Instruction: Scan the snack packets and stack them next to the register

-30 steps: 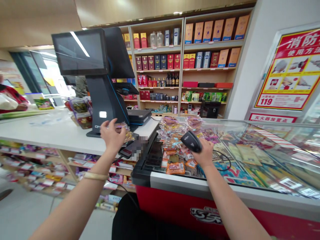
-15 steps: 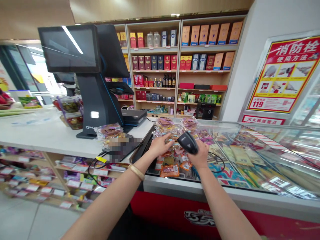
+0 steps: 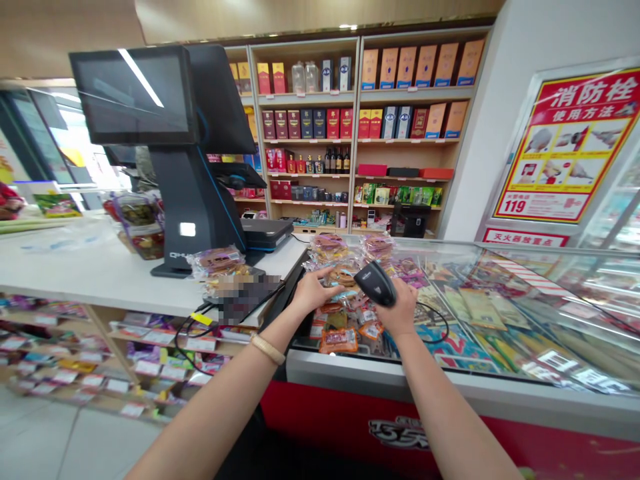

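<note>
In the head view, my right hand point(image 3: 400, 310) is wrapped round a black barcode scanner point(image 3: 375, 283), whose head points up and left. A cable runs off to the right of it. My left hand point(image 3: 314, 291), with a bangle point(image 3: 269, 348) on the wrist, has its thumb and fingers apart at the left edge of a clear-wrapped bread pack point(image 3: 344, 275). Whether it touches the wrapper, I cannot tell. More wrapped packs point(image 3: 327, 247) lie behind it on the glass freezer top. Small orange snack packets point(image 3: 339, 341) lie in front.
Left of my hands, a checkout terminal point(image 3: 195, 200) stands on a white counter point(image 3: 75, 267), with more wrapped bread point(image 3: 219, 261) beside its base. The chest freezer point(image 3: 505, 307) stretches right. Shelves of boxes and bottles point(image 3: 313, 150) stand behind. Black cables point(image 3: 180, 337) hang from the counter edge.
My left hand has shifted slightly left and its thumb and fingers have spread, so more of the bread pack shows. My right hand holds the scanner in nearly the same place.
</note>
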`<state>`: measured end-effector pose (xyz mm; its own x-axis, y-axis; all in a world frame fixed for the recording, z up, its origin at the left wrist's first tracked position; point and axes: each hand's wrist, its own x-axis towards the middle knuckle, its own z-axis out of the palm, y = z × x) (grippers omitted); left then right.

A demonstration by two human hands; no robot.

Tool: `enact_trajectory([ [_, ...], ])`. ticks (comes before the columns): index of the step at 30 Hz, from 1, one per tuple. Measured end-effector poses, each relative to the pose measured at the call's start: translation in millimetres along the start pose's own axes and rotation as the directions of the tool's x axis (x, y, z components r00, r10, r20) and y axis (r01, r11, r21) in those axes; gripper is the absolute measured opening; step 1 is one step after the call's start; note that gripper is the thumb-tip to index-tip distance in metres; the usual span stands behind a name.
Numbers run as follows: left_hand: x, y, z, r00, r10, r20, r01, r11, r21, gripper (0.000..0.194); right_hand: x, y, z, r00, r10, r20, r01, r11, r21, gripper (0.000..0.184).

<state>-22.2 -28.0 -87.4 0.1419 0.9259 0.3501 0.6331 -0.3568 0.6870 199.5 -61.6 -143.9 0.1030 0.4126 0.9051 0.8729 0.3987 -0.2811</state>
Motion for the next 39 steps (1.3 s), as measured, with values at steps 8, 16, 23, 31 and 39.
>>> enact_trajectory([
  [8,-14.2,-17.0,-4.3,0.99,0.044,-0.137,-0.072,0.977,-0.202,0.062,0.2,-1.4,-1.4,1.0,0.002,0.0,-0.002,1.0,-0.015,0.019],
  [16,-27.8,-19.6,-27.2,0.899,0.274,-0.34,-0.295,0.955,-0.01,0.056,0.2,-0.9,-3.4,0.994,-0.085,0.074,0.085,0.996,-0.009,0.023],
  [23,-30.2,-16.6,-34.3,0.841,0.389,-0.376,-0.334,0.92,0.204,0.053,3.8,-11.3,-7.9,0.981,-0.126,0.148,0.13,0.991,-0.017,0.022],
  [31,-39.5,-28.4,-44.1,0.818,0.358,-0.451,-0.253,0.927,0.278,0.05,0.4,-3.4,-3.7,0.989,-0.113,0.098,0.113,0.994,0.004,0.023],
  [39,-69.8,-72.3,-77.6,0.838,0.111,-0.535,0.028,0.969,0.245,0.054,-3.1,1.0,0.4,0.991,-0.088,0.099,0.088,0.996,0.006,0.025],
])
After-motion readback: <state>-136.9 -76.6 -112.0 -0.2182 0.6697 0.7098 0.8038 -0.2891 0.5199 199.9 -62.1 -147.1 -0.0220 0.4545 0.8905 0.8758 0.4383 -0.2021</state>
